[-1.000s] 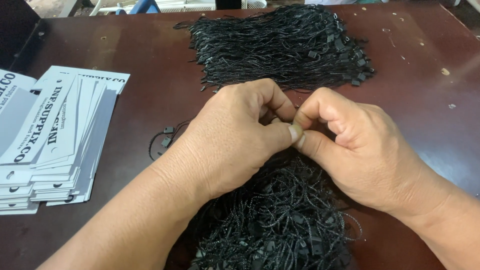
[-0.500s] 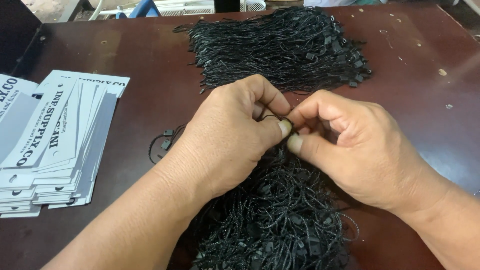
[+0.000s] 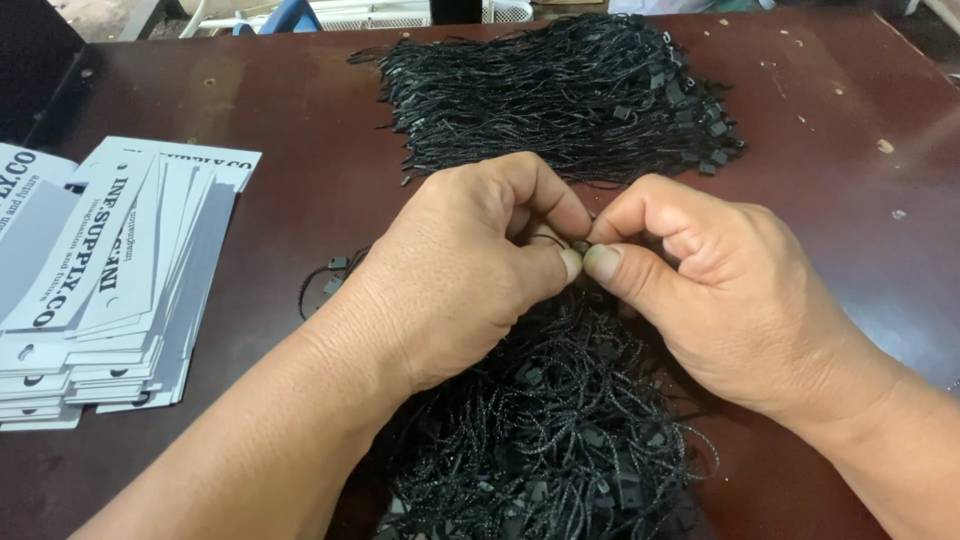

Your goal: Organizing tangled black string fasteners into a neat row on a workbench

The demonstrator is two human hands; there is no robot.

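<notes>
Where dark wooden table [image 3: 300, 190] spreads, black cords [image 3: 560, 90], white tags [image 3: 110, 280]

Thin black string loop with a small dark plastic clasp [image 3: 578, 245], pinched between the thumbs and forefingers of both hands, held just above a loose tangled heap of black strings [image 3: 550, 430] at the near edge of the dark brown desk [image 3: 280, 110]. Mostly hidden by fingertips; only clasp and short loop showing.

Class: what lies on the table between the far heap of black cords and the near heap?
In the head view, both hands, left hand and right hand, pinching a small black cord piece.
</notes>
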